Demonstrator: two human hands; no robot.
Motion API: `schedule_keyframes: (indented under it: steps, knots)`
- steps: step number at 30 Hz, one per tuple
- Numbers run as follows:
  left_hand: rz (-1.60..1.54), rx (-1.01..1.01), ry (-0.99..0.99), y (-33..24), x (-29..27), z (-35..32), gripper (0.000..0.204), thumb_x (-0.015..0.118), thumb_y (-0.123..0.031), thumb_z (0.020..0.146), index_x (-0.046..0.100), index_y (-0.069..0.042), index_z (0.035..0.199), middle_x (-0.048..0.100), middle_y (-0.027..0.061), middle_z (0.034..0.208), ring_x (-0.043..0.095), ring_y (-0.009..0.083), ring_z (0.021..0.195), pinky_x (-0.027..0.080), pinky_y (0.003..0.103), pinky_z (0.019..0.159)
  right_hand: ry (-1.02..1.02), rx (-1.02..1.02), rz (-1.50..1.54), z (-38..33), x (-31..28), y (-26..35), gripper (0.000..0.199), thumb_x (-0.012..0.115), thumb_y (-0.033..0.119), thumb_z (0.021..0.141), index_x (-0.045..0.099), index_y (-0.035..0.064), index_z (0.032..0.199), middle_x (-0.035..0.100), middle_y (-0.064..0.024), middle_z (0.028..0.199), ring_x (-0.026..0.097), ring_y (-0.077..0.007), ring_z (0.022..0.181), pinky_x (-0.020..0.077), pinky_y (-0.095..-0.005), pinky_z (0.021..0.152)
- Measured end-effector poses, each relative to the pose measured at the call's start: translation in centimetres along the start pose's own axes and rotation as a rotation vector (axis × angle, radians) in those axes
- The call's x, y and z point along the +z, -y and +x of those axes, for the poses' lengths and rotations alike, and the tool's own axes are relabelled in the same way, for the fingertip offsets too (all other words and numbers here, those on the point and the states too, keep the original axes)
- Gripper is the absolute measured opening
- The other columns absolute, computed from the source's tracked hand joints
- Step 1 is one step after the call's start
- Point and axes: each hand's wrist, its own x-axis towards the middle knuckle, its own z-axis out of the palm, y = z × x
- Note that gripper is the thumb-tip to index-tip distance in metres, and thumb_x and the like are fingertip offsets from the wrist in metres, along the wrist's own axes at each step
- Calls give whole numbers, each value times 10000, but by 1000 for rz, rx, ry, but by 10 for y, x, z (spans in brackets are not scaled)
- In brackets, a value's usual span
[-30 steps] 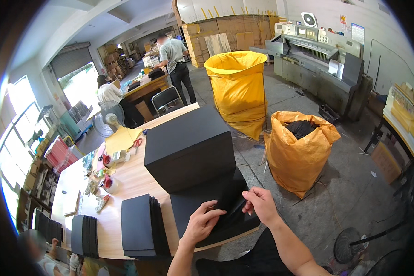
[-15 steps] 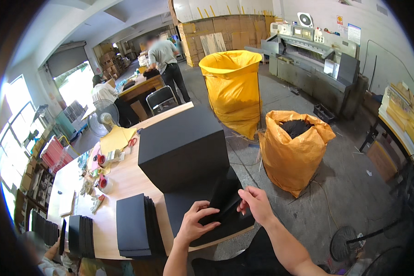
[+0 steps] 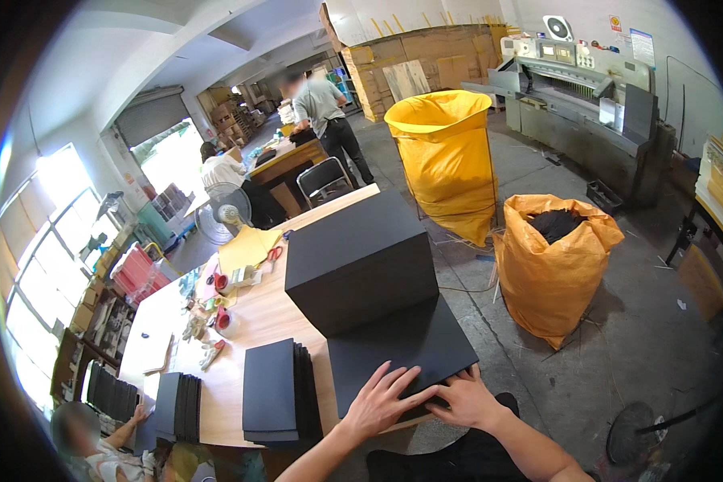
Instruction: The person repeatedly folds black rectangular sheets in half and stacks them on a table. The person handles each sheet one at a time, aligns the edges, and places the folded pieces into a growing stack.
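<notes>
A flat black sheet [image 3: 402, 339] lies at the near end of the wooden desk [image 3: 267, 309], just in front of a big black block [image 3: 357, 281]. The left hand [image 3: 384, 394] rests on the sheet near its front edge, its grip loose and fingers spread. The right hand [image 3: 462, 396] bends its fingers at the near right corner; I can't tell if its grip pinches anything.
</notes>
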Motion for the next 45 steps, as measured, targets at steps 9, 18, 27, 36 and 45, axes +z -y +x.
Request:
schedule_keyframes:
  steps: [9,18,27,36,45]
  knots:
    - [95,-653,-488,-10,7,-100,419,730,20,601,804,-172,967,650,99,1135,618,381,1291,448,646,1200,-233,3,-24,-3,20,-2,372,818,391,887,804,193,1201,758,-79,1146,661,-323,1215,359,-574,1125]
    - [-853,-1363,-895,-96,43,-104,326,722,-43,850,737,-94,1172,691,134,1183,670,383,1222,543,544,1093,-335,-77,-95,4,30,-9,367,841,312,785,810,170,1122,770,-56,1178,694,-321,1180,444,-554,1085]
    - [-1755,-1507,-769,-74,-12,-119,243,695,-43,1040,665,45,1264,728,149,1314,710,235,1162,575,381,1021,-341,-108,-74,7,33,-11,457,852,330,779,802,180,1208,741,-88,1307,648,-330,1286,408,-560,1136]
    - [-1438,-1202,-1441,10,5,-296,406,630,-89,1078,549,-4,1466,620,138,1498,635,325,1336,547,542,1109,-336,-113,-183,7,24,0,493,787,393,882,756,148,1308,696,-140,1426,612,-352,1367,337,-582,1205]
    - [-1557,-1551,-1493,57,65,-338,391,684,-174,1076,565,-72,1435,633,97,1414,641,318,1238,551,501,1064,-315,-128,-183,8,20,0,493,781,379,903,744,143,1333,681,-140,1451,600,-348,1388,350,-560,1210]
